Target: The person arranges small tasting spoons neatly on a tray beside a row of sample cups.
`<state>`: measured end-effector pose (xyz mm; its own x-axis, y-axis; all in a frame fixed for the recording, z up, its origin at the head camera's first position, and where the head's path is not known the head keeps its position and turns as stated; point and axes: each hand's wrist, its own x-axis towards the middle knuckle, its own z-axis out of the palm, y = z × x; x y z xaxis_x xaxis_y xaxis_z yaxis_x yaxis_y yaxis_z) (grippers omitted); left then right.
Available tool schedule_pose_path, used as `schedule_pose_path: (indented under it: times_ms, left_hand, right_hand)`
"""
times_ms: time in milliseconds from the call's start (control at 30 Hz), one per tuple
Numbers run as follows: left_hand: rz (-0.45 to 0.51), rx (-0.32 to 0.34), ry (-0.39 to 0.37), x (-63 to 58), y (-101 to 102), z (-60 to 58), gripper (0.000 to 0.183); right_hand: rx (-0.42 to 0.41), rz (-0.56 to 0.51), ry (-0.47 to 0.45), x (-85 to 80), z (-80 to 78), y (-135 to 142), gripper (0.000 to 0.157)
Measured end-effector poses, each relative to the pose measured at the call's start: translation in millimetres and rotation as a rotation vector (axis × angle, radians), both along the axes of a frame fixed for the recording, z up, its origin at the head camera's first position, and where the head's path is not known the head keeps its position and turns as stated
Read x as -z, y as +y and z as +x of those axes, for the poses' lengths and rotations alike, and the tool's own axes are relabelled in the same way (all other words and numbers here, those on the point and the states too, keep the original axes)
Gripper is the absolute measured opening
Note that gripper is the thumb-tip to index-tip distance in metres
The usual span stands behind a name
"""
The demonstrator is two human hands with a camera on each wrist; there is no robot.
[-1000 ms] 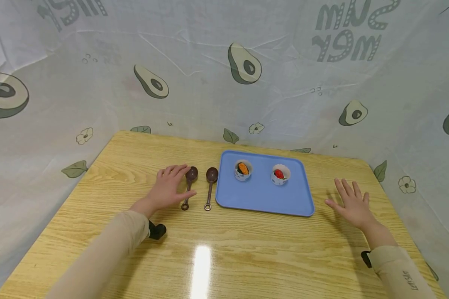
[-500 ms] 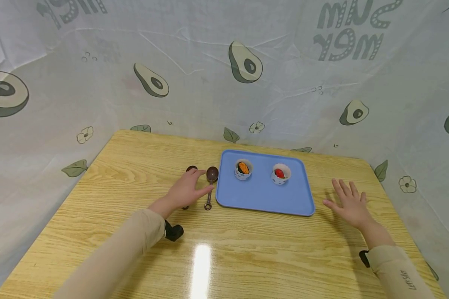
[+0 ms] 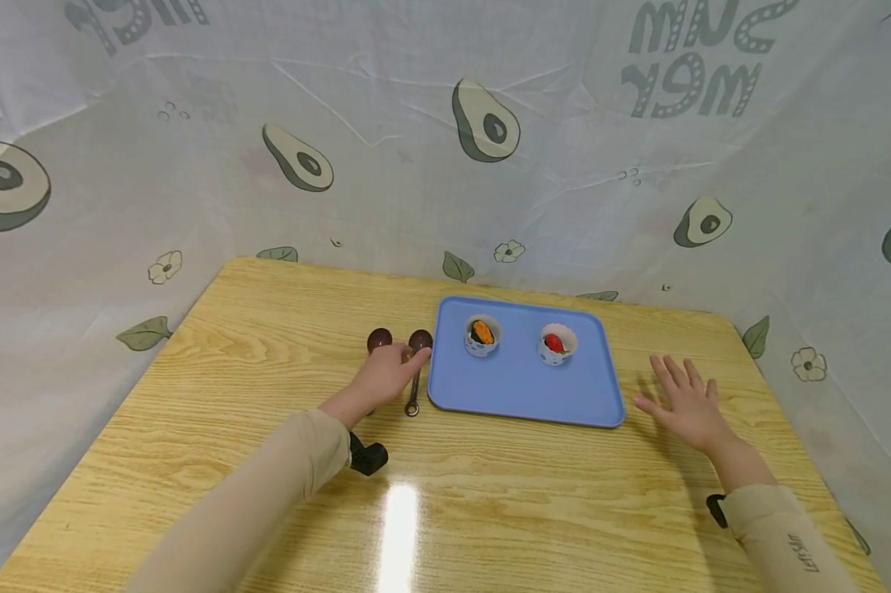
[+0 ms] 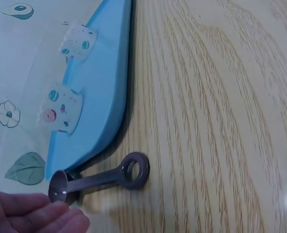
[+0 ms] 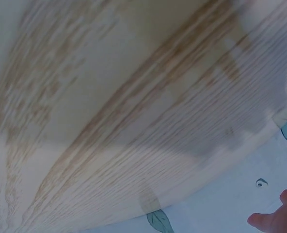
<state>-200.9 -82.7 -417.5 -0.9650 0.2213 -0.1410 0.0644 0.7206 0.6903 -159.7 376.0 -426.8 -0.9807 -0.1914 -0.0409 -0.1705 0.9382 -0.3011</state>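
Two dark brown spoons with ring-ended handles lie left of the blue tray (image 3: 520, 391). My left hand (image 3: 382, 375) is over them, hiding most of the left spoon (image 3: 379, 338). Its fingers and thumb are at the neck of the right spoon (image 3: 420, 339). In the left wrist view, the fingertips (image 4: 46, 213) are beside that spoon's bowl, and its handle (image 4: 100, 179) points away from them. The thumb stands apart from the fingers there, with no pinch visible. Right of the tray, my right hand (image 3: 690, 409) is spread and holds nothing.
On the tray stand two patterned paper cups: one (image 3: 481, 346) with an orange-and-black piece (image 3: 482, 332), the other (image 3: 553, 356) with a red piece (image 3: 555, 343). A printed cloth (image 3: 394, 181) hangs behind the wooden table (image 3: 520, 494).
My left hand has moved right, from the left spoon to the right one, and its fingers have drawn closer to the thumb. The right hand has drifted slightly left.
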Motion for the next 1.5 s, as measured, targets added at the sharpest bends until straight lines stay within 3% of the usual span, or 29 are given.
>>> schedule_pose_path:
  times_ms: [333, 667, 1067, 1300, 1500]
  left_hand:
    - [0.036, -0.085, -0.051, 7.1, 8.6, -3.8, 0.046]
    - [-0.001, -0.097, -0.047, 8.1, 14.0, -7.4, 0.039]
    - [-0.094, -0.083, 0.047, 12.3, 17.7, -10.0, 0.042]
    - [-0.076, -0.1, 0.023, 15.0, 19.6, -11.0, 0.038]
    - [-0.053, -0.106, 0.006, 15.0, 19.5, -11.5, 0.024]
  right_hand:
    - [-0.001, -0.003, -0.027, -1.5, -1.2, -5.7, 0.084]
    - [-0.047, 0.01, -0.072, 2.9, -4.5, -14.5, 0.093]
    - [-0.083, 0.078, -0.1, 11.0, -7.9, -27.4, 0.102]
    - [-0.083, 0.078, -0.113, 15.7, -8.9, -29.9, 0.102]
    - [-0.082, 0.091, -0.115, 17.8, -10.5, -32.0, 0.102]
